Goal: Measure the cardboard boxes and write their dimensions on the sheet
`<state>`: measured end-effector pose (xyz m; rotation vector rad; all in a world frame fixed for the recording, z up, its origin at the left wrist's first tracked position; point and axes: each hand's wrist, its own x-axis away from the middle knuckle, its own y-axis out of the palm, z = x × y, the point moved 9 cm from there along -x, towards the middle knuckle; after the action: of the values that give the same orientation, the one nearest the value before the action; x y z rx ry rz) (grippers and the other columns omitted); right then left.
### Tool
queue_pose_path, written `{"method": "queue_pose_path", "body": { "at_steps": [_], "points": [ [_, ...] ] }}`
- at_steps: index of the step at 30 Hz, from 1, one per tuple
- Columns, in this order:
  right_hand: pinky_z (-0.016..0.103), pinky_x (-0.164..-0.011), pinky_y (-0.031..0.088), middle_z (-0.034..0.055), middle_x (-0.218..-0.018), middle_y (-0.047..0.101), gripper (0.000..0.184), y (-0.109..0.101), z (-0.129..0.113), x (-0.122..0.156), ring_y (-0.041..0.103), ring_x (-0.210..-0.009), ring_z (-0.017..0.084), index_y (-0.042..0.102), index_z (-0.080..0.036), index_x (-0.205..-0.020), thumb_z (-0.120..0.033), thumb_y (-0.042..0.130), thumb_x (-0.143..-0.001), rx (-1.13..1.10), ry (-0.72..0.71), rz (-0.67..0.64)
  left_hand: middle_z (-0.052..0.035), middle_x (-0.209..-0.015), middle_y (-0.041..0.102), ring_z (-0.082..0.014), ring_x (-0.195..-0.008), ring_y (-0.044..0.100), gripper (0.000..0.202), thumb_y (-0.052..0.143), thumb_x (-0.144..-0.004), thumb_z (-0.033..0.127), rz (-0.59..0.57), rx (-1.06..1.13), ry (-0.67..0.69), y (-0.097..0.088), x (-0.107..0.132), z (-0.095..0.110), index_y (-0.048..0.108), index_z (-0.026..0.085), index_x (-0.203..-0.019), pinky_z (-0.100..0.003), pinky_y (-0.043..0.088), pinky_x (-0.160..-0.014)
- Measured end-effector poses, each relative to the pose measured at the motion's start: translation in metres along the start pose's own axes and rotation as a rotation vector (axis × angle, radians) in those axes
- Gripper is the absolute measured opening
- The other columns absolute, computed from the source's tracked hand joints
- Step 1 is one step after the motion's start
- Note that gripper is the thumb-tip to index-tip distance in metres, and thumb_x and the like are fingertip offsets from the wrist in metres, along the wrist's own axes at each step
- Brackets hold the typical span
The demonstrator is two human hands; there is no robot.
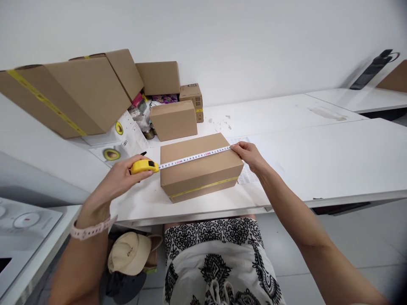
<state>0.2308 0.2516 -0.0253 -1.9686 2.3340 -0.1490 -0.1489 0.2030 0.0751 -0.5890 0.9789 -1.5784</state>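
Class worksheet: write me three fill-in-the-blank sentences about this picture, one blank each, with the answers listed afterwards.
1. The left hand holds a ____ tape measure.
2. The right hand holds the tape stretched across the ____ of the box.
3. The box rests on a ____ table.
Missing words: yellow; top; white.

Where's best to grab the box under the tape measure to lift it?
Grip the cardboard box by its two short ends, from left and right: it lies flat, long side facing you, ends free. The left hand and right hand, holding the tape measure, sit there.
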Motion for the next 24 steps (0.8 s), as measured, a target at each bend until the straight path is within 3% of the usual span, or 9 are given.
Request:
{"method": "queue_pose_path", "body": {
  "at_steps": [5, 10, 14, 18, 20, 24],
  "points": [
    [0.027, -0.057, 0.033, -0.0001, -0.063, 0.052, 0.021, -0.001, 0.002, 0.001, 0.044, -0.06, 0.011, 0.056, -0.018, -0.065, -0.03, 0.068, -0.077, -0.034, 0.002, 0.003, -0.0005, -0.082, 0.072, -0.0183, -0.067, 0.061, 0.029, 0.063, -0.086, 0.047, 0.152, -0.219, 0.166, 0.011, 0.033, 0.065, 0.07, 0.025, -0.102, -0.028, 0.044, -0.063],
    [0.028, -0.059, 0.04, 0.002, -0.067, 0.053, 0.02, 0.002, -0.003, -0.001, 0.047, -0.063, 0.013, 0.058, -0.019, -0.068, -0.034, 0.07, -0.076, -0.175, 0.045, -0.131, -0.0018, -0.088, 0.075, -0.0165, -0.069, 0.066, 0.019, 0.065, -0.088, 0.036, 0.234, -0.137, 0.29, 0.049, 0.056, 0.105, 0.067, 0.022, -0.101, -0.028, 0.05, -0.065],
    [0.033, -0.077, 0.047, 0.0052, -0.084, 0.063, 0.02, 0.001, -0.047, -0.01, 0.058, -0.081, 0.017, 0.06, -0.02, -0.076, -0.038, 0.068, -0.079, -0.214, -0.127, -0.149, -0.0011, -0.086, 0.073, -0.0157, -0.068, 0.067, 0.017, 0.064, -0.089, 0.032, 0.335, 0.108, 0.158, 0.084, 0.08, 0.11, 0.061, 0.021, -0.101, -0.027, 0.052, -0.064],
    [0.038, -0.095, 0.042, 0.0059, -0.095, 0.069, 0.022, 0.038, -0.082, -0.03, 0.059, -0.098, 0.02, 0.062, -0.02, -0.076, -0.04, 0.069, -0.083, -0.046, -0.229, -0.306, -0.005, -0.107, 0.072, -0.0186, -0.083, 0.069, 0.032, 0.06, -0.091, 0.03, 0.412, 0.352, -0.034, 0.122, 0.101, 0.106, 0.055, 0.025, -0.122, -0.031, 0.054, -0.074],
    [0.039, -0.097, 0.04, 0.0056, -0.097, 0.07, 0.021, 0.065, -0.085, -0.046, 0.056, -0.105, 0.023, 0.064, -0.02, -0.076, -0.039, 0.072, -0.081, 0.077, -0.22, -0.391, -0.0058, -0.112, 0.068, -0.0198, -0.089, 0.067, 0.038, 0.062, -0.09, 0.029, 0.358, 0.492, -0.092, 0.143, 0.106, 0.104, 0.053, 0.028, -0.127, -0.032, 0.053, -0.078],
    [0.037, -0.085, 0.045, 0.0052, -0.092, 0.069, 0.022, 0.106, -0.081, -0.075, 0.056, -0.099, 0.025, 0.063, -0.022, -0.074, -0.037, 0.079, -0.075, 0.191, -0.164, -0.504, -0.0007, -0.093, 0.06, -0.0155, -0.071, 0.057, 0.036, 0.071, -0.084, 0.034, 0.175, 0.95, -0.281, 0.183, 0.117, 0.097, 0.052, 0.029, -0.114, -0.027, 0.049, -0.064]
  ]
}}
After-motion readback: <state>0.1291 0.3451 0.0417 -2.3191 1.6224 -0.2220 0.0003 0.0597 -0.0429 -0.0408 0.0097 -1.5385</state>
